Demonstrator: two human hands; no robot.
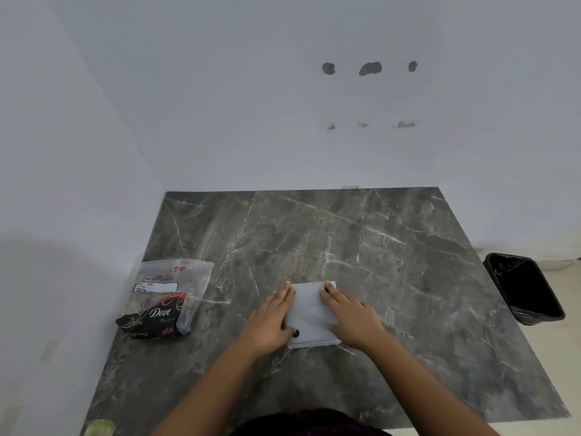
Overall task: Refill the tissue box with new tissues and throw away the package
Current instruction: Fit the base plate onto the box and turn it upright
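a flat white tissue box (312,313) is pressed to the dark marble table (393,247) near the middle of its near edge, the left hand (270,322) and right hand (352,316) laid flat on its two short ends, fingers extended and close together, nothing gripped. it is judged rigid, light and smooth, best taken by its long side edges. a crinkly printed tissue package (163,300) lies by the left edge; a black bin (525,287) stands beyond the right edge.
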